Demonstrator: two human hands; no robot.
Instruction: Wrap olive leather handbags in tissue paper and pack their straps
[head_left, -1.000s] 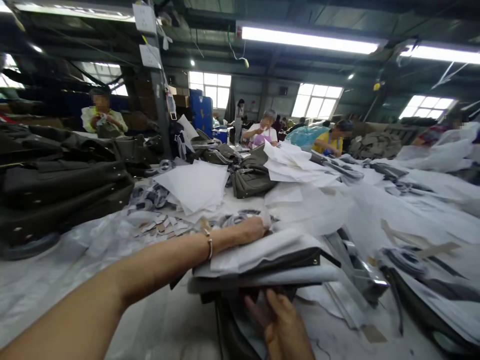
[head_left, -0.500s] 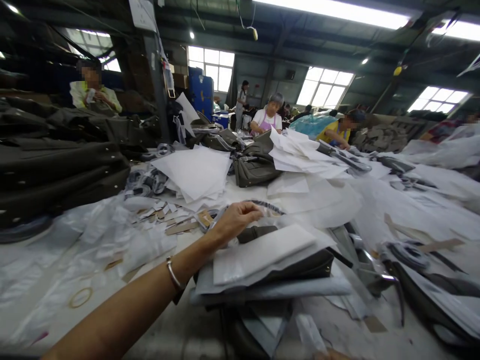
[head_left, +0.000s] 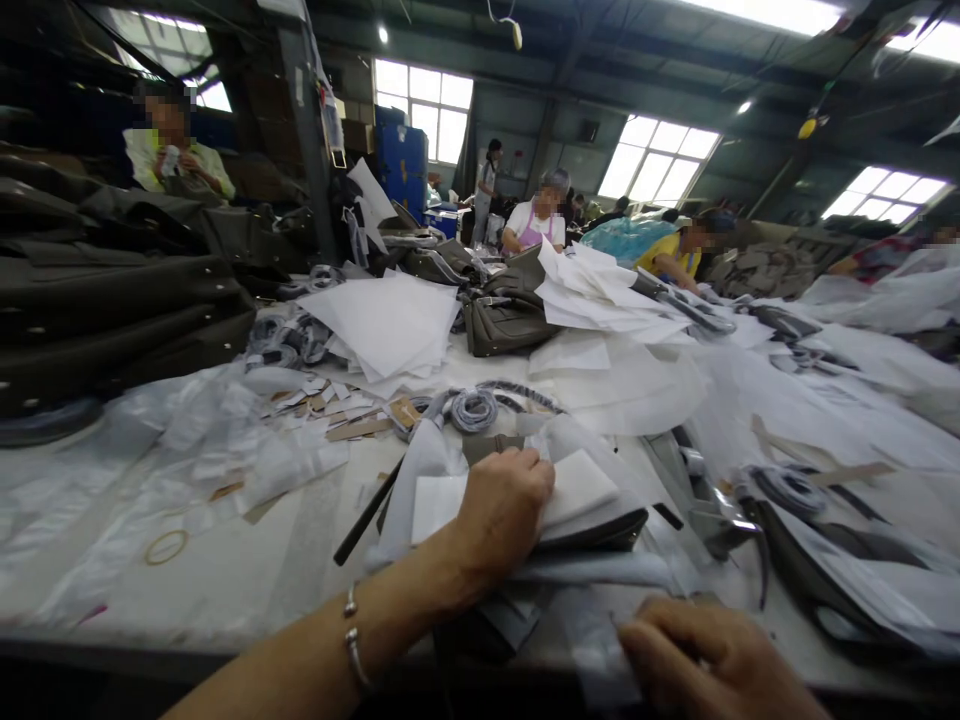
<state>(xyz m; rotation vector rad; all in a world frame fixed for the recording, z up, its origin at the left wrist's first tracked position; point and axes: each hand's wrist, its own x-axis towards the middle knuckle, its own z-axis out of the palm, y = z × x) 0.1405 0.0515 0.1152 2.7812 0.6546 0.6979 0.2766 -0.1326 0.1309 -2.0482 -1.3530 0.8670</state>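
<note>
My left hand (head_left: 506, 510), a metal bangle on its wrist, is closed over a dark olive leather bag (head_left: 495, 445). What its curled fingers grip is hidden. Under and beside that hand lies a folded white padding sheet (head_left: 581, 487), and thin translucent wrap spreads around the bag. At the table's front edge my right hand (head_left: 697, 650) is closed, pinching a clear plastic sleeve (head_left: 592, 640) that hangs to its left. A coiled grey wrapped strap (head_left: 474, 410) rests just behind the bag.
White paper sheets (head_left: 386, 320) lie farther back near another dark bag (head_left: 506, 325). Dark goods (head_left: 112, 320) are piled at the left. Plastic film, card scraps and a rubber band (head_left: 166, 547) cover the left side. Wrapped bag parts (head_left: 840, 590) lie right. Several people work beyond.
My left hand has come down and nearer, from behind the bag onto its white padding. My right hand has risen into view with the clear sleeve. The coiled strap is now uncovered.
</note>
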